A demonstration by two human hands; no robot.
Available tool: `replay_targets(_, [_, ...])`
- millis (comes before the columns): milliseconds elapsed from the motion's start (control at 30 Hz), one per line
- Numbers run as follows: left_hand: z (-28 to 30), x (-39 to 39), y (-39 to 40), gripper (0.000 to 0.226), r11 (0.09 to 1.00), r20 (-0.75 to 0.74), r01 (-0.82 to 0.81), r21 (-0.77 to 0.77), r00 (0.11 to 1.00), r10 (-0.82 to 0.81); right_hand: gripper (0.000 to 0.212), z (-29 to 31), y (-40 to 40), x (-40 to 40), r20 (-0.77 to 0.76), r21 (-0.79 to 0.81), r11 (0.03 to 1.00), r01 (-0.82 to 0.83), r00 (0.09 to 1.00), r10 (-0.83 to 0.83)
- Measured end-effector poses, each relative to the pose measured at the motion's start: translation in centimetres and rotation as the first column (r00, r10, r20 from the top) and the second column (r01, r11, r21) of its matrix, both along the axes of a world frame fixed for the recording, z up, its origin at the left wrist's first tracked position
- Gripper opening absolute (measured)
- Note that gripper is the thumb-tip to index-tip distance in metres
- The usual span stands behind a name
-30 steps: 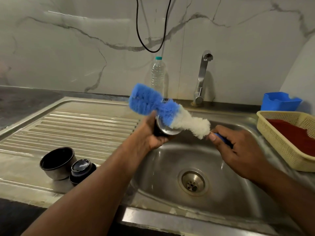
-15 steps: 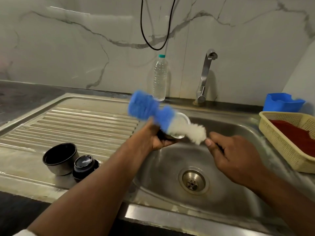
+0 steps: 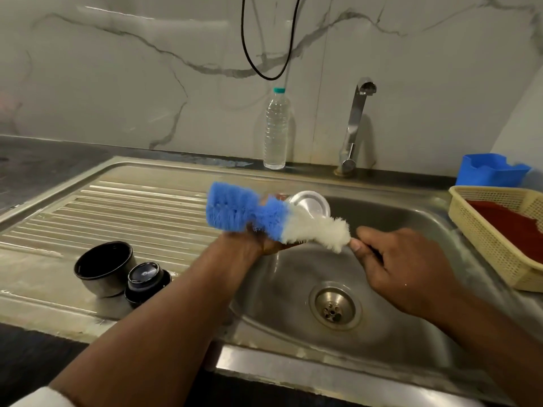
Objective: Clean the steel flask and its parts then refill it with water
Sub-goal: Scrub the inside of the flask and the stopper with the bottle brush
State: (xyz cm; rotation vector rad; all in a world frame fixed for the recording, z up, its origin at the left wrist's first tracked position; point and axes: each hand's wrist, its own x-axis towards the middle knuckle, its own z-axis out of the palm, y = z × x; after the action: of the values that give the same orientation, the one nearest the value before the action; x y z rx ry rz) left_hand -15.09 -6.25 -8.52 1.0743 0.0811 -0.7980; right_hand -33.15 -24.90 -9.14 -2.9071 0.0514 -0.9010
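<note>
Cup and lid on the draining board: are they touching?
Cannot tell. In the head view the lid overlaps the cup's lower right side, so no gap shows, but the overlap could be depth alone.

No legible text — labels, brands, numbers — anywhere.

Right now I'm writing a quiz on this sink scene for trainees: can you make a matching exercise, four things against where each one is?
Things:
1. bottle brush
2. steel flask
3. plastic water bottle
4. black cup

Places:
A. on the draining board
B. held in the left hand over the sink
C. standing at the wall, left of the tap
D. held by its handle in the right hand

Pairs: 1-D, 2-B, 3-C, 4-A
</note>
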Motion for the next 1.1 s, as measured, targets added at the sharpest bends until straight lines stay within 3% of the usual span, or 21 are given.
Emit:
replay_targets(100, [0.9, 0.3, -0.6, 0.038, 0.999, -0.027, 0.03, 0.011, 0.999, -0.03, 0.038, 0.1, -0.6, 0.1, 0.021, 0.097, 0.995, 0.035, 0.999, -0.037])
replay_targets(233, [1.6, 0.7, -1.2, 0.042, 0.998, -0.018, 0.061, -0.021, 0.998, -0.061, 0.038, 0.2, -0.9, 0.0, 0.026, 0.065, 0.998, -0.007, 1.0, 0.005])
replay_targets(300, [1.4, 1.0, -1.0, 0.045, 0.998, -0.046, 0.056, -0.032, 0.997, -0.057, 0.04, 0.2, -1.3, 0.1, 0.044, 0.122, 0.992, 0.016, 0.999, -0.021])
replay_targets(467, [1.3, 0.8, -0.8, 0.038, 0.995, 0.0, 0.096, -0.012, 0.995, -0.096, 0.04, 0.0, -1.2, 0.1, 0.003, 0.066, 0.997, -0.034, 0.999, 0.033])
replay_targets(600, [0.9, 1.3, -1.5, 0.036, 0.996, -0.007, 0.077, 0.04, 0.997, -0.076, 0.041, 0.4, -1.8, 0.0, 0.043, 0.175, 0.985, -0.005, 0.999, -0.002])
replay_targets(700, [0.4, 1.2, -1.5, 0.042, 0.993, -0.005, 0.12, 0.015, 0.993, -0.12, 0.039, 0.5, -1.6, 0.0, 0.02, 0.09, 0.995, -0.048, 0.999, 0.046])
replay_targets(767, [0.5, 0.8, -1.4, 0.048, 0.991, -0.016, 0.132, 0.027, 0.991, -0.131, 0.041, 0.6, -1.8, -0.1, 0.024, 0.135, 0.99, -0.026, 0.999, 0.023])
replay_targets(900, [1.0, 0.8, -1.1, 0.041, 0.992, 0.001, 0.124, 0.034, 0.992, -0.124, 0.04, 0.8, -1.7, 0.0, 0.015, 0.098, 0.995, -0.019, 1.0, 0.018])
replay_targets(1100, [0.9, 1.4, -1.7, 0.024, 0.977, 0.047, 0.107, 0.185, 0.992, -0.118, 0.045, 1.4, -2.7, -0.2, 0.093, 0.391, 0.919, 0.041, 0.992, -0.084])
